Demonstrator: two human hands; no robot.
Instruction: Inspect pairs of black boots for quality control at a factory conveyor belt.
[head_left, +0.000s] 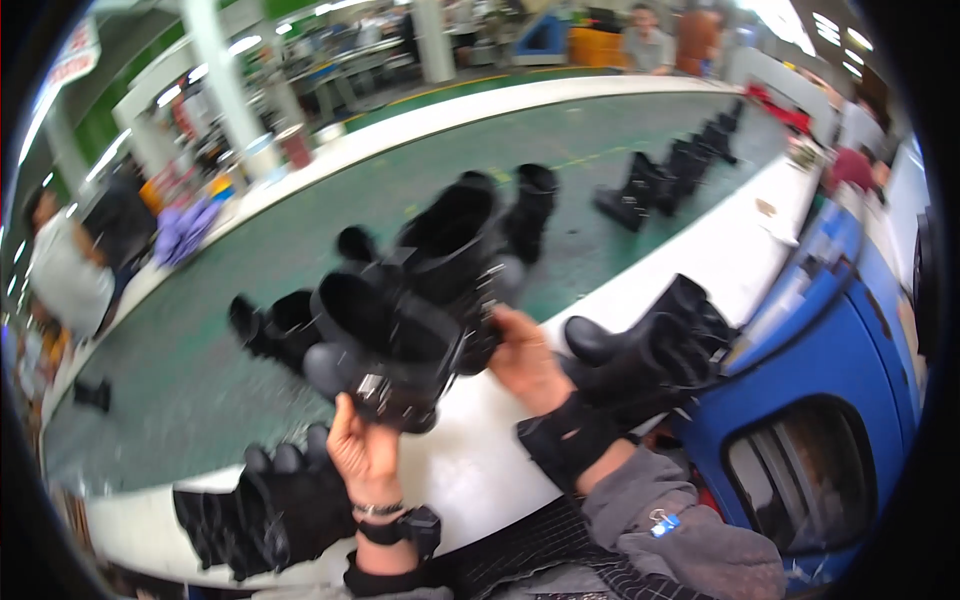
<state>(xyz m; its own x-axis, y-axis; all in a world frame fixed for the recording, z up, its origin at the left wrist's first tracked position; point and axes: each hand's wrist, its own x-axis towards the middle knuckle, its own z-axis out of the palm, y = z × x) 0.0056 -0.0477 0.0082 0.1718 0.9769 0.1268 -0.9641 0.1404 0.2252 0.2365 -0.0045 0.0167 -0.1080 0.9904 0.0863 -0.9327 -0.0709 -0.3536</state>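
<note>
My left hand (pixel 365 455) is closed on a black boot (pixel 408 350) with a metal buckle, held tilted so that its wide opening shows. Close behind it, a second black buckled boot (pixel 445 255) is in my right hand (pixel 530 362), whose fingers grip its near side by the straps. The two boots overlap in view, and I cannot tell whether they touch. Both are above the white table edge (pixel 480 440) and the green belt (pixel 400 150). The left fingers are partly hidden behind the boot.
Several black boots (pixel 270 500) lie at the near left, and more boots (pixel 650 345) at the right. A row of boots (pixel 685 165) stands on the belt's far right. A blue machine (pixel 800 390) with a dark window is beside my right arm. Purple material (pixel 185 230) lies at the left.
</note>
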